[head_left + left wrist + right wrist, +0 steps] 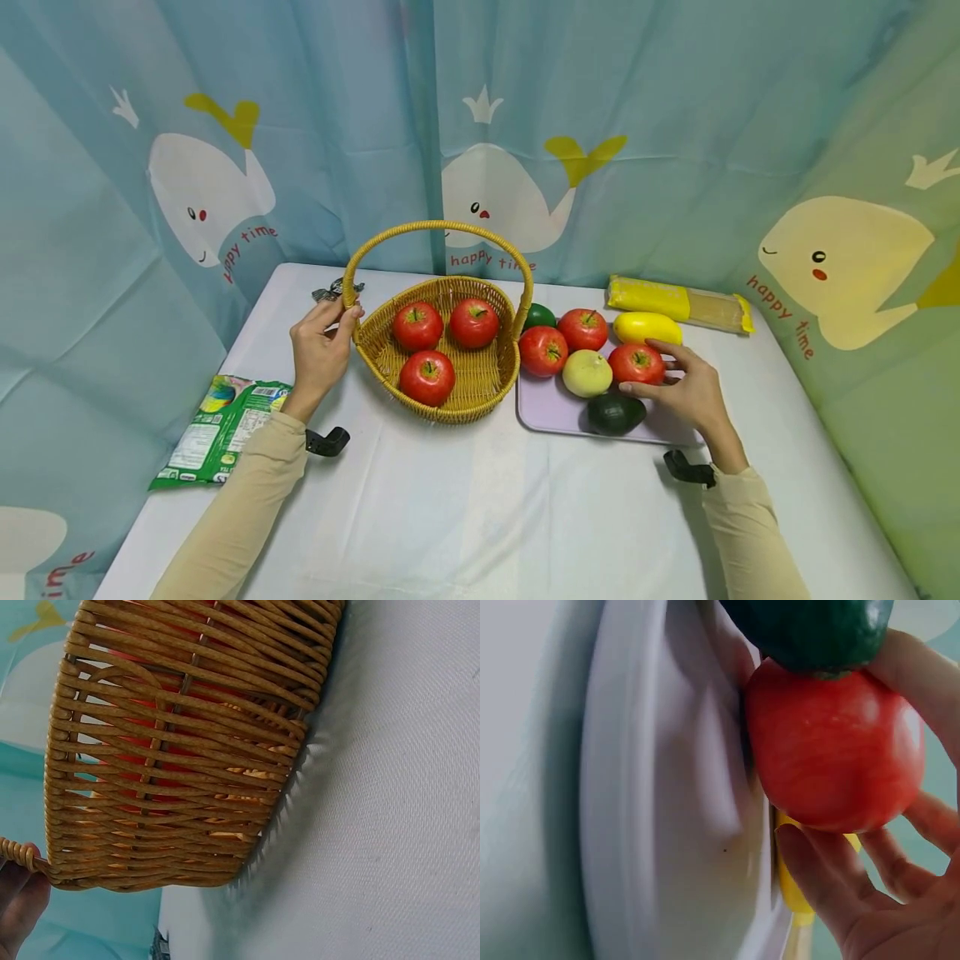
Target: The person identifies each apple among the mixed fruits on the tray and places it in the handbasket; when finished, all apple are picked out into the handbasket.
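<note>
From my end, the head view gave me the whole layout: the left hand (322,346) pinched the basket's handle (438,224) near its left foot, while the right hand (690,392) grasped a red apple (636,367), thumb on the near side and fingers around the back. That apple was at the pink tray (543,410), just behind a dark avocado (615,414) and to the right of a pale yellow-green fruit (587,373).

Only from above could I count three apples (427,378) inside the wicker basket (487,371); the left wrist view showed me its woven side standing on the white cloth (397,825), with red glimpsed through the gaps and a fingertip at the handle's end.

The right wrist view gave me what the head view hid: the grasped apple's smooth underside, and the avocado overlapping its edge. I could not tell whether the apple's weight was on the tray.

The yellow packet (678,304) behind the fruit and the green bag (225,433) beside the left forearm showed whole or nearly so only in the head view.
</note>
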The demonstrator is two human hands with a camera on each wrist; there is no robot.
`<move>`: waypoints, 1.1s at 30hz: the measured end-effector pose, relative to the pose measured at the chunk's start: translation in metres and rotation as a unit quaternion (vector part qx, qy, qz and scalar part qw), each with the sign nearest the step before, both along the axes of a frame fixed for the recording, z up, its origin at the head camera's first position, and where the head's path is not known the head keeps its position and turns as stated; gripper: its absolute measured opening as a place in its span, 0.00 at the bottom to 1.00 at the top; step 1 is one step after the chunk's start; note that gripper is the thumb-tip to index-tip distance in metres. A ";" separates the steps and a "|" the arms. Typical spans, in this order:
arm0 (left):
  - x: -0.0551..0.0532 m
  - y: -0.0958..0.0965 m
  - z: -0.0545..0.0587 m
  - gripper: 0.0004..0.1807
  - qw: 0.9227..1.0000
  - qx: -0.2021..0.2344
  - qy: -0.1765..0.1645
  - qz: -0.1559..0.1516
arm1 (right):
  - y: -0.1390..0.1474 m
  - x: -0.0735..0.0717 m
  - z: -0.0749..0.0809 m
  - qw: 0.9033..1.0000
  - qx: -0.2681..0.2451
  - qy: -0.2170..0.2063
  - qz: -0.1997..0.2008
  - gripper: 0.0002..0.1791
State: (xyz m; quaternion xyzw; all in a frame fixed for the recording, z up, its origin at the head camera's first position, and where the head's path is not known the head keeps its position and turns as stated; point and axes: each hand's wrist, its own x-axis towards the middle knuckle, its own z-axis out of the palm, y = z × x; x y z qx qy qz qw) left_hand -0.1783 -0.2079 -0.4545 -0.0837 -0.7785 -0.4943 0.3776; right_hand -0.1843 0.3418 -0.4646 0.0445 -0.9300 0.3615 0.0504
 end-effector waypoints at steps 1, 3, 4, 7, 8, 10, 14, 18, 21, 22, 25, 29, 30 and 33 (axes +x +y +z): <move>0.000 0.000 0.000 0.10 1.000 -0.001 -0.001 0.001 | 0.001 0.001 0.000 1.000 -0.003 0.003 0.000 0.47; 0.000 0.000 0.000 0.10 1.000 -0.001 0.000 0.001 | 0.002 0.001 -0.001 1.000 -0.011 0.011 0.003 0.46; 0.000 0.000 0.000 0.10 1.000 -0.001 0.000 0.001 | 0.003 0.001 0.000 1.000 -0.018 0.014 0.005 0.46; 0.001 0.000 0.000 0.10 1.000 -0.001 0.001 0.000 | 0.005 0.001 0.001 0.999 -0.037 0.020 0.014 0.45; 0.002 0.000 0.001 0.10 1.000 -0.001 0.001 0.000 | 0.005 0.002 0.002 0.999 -0.044 0.020 0.016 0.45; 0.002 0.000 0.001 0.10 1.000 -0.001 0.001 0.001 | 0.006 0.002 0.004 0.998 -0.060 0.013 0.019 0.45; 0.000 -0.001 0.000 0.10 1.000 -0.001 0.006 0.003 | 0.007 0.004 0.009 0.996 -0.085 -0.008 0.019 0.46; -0.001 -0.001 -0.001 0.10 1.000 0.000 0.006 -0.001 | 0.008 0.006 0.015 0.994 -0.101 -0.034 0.012 0.46; 0.000 0.000 -0.001 0.10 1.000 0.003 0.003 -0.004 | 0.009 0.008 0.019 0.991 -0.124 -0.046 0.008 0.45; 0.000 0.000 -0.001 0.10 1.000 0.004 0.003 -0.005 | 0.009 0.009 0.020 0.989 -0.141 -0.047 0.010 0.45; 0.000 0.000 0.000 0.10 1.000 0.005 0.003 -0.006 | 0.008 0.009 0.023 0.976 -0.210 -0.045 0.033 0.43; 0.001 0.001 0.001 0.10 1.000 0.006 0.006 -0.005 | 0.004 0.008 0.027 0.957 -0.278 -0.032 0.076 0.43; 0.001 0.001 0.001 0.10 1.000 0.007 0.006 -0.005 | 0.003 0.008 0.028 0.953 -0.288 -0.028 0.085 0.43; 0.000 0.001 0.000 0.10 1.000 0.010 0.009 -0.004 | -0.003 0.007 0.032 0.947 -0.305 -0.021 0.096 0.43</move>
